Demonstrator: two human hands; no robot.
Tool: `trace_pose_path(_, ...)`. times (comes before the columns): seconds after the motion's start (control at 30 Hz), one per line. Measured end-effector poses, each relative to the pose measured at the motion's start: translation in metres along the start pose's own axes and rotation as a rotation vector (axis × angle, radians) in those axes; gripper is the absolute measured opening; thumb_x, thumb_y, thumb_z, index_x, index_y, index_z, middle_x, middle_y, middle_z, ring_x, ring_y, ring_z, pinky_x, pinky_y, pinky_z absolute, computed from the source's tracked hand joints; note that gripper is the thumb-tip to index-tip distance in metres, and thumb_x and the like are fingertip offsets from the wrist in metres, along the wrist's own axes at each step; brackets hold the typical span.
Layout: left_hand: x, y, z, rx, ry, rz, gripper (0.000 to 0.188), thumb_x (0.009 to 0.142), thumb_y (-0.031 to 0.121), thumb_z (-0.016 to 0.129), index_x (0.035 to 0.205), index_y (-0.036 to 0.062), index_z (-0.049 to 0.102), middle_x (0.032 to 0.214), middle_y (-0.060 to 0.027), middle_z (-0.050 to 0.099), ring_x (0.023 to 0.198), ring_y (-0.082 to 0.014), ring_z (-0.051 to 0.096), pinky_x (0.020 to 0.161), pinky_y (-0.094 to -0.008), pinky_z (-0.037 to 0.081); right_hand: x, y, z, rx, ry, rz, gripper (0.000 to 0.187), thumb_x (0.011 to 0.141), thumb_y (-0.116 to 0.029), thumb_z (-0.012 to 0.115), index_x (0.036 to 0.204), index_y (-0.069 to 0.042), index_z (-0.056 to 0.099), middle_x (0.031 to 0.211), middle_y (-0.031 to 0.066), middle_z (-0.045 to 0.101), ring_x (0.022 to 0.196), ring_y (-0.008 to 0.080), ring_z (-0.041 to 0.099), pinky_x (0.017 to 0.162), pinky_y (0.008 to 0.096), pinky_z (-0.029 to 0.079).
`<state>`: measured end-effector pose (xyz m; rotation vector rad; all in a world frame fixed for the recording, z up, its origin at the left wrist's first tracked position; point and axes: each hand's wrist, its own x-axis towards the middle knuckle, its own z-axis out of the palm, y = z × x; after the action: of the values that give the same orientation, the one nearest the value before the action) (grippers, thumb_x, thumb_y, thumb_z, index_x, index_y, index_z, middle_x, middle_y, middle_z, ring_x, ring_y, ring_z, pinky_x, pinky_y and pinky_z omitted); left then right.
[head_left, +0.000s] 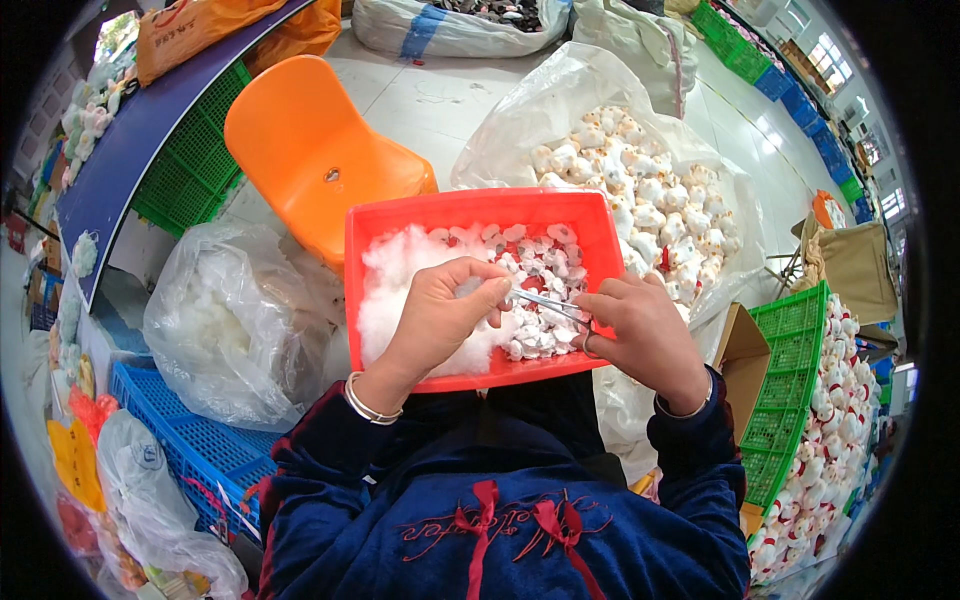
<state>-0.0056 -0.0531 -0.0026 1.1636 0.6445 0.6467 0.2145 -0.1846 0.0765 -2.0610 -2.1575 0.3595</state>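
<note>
My right hand holds slim metal forceps by their ring handles, the jaws pointing left. My left hand is closed in a pinch at the tips of the forceps; what sits between its fingers is mostly hidden. Both hands are above a red plastic tray resting at my lap. Fluffy white stuffing fills the tray's left side. Many small white and grey fabric pieces lie loose in its right side.
Beyond the tray stands an orange chair. A clear bag of small white plush pieces lies at the far right. Left is a clear bag of stuffing beside a blue crate. A green crate and more plush pieces are at the right.
</note>
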Motion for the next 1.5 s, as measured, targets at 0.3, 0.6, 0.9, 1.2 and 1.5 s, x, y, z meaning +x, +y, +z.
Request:
trace_pose_path(0.3,0.014,-0.008,-0.018,-0.439,0.188,0.11,0.013,0.104,0.017,0.063,0.107,0.0054,0.068,0.082,0.0003,0.064,0.056,-0.0041,0.045,0.049,-0.0201,0.034,0.004,0.002,0.01,0.168,0.143,-0.07,0.065,0.069,-0.025,0.089,0.125,-0.002,0.065,0.111,0.0145,0.062,0.113,0.0352,0.056,0.097,0.045,0.045)
trace_pose_path(0.6,0.012,0.006,0.007,-0.641,0.218,0.22,0.018,0.106,0.022,0.059,0.111,0.007,0.068,0.083,0.0001,0.061,0.059,-0.0073,0.044,0.066,-0.0239,0.044,0.012,-0.019,0.03,0.226,-0.012,-0.101,0.068,0.069,-0.037,0.09,0.124,-0.003,0.067,0.112,0.0165,0.063,0.112,0.0364,0.056,0.094,0.0459,0.046)
trace_pose_path(0.9,0.015,-0.002,0.002,-0.674,0.253,0.22,0.017,0.106,0.02,0.059,0.111,0.0073,0.069,0.081,0.0018,0.061,0.059,-0.0055,0.046,0.088,-0.0328,0.054,0.004,0.005,0.028,0.651,-0.06,-0.325,0.041,0.073,-0.02,0.092,0.107,-0.005,0.076,0.076,0.0046,0.064,0.075,0.0279,0.063,0.073,0.0382,0.049)
trace_pose_path(1.2,0.011,0.0,0.018,-0.715,0.278,0.192,0.015,0.106,0.017,0.059,0.111,0.0063,0.068,0.085,-0.0017,0.063,0.071,-0.0081,0.057,0.1,-0.0375,0.056,0.011,-0.014,0.029,0.266,0.023,-0.172,0.056,0.071,-0.034,0.091,0.115,-0.005,0.072,0.107,0.0114,0.067,0.105,0.0321,0.06,0.092,0.0421,0.048)
trace_pose_path(1.5,0.01,-0.004,0.002,-0.647,0.172,0.197,0.013,0.105,0.012,0.059,0.113,0.0018,0.063,0.103,-0.0059,0.07,0.09,-0.0122,0.068,0.095,-0.0352,0.06,-0.005,0.013,0.014,0.642,0.031,-0.279,0.041,0.068,-0.013,0.093,0.103,-0.002,0.075,0.08,0.0081,0.067,0.078,0.024,0.065,0.071,0.0359,0.05)
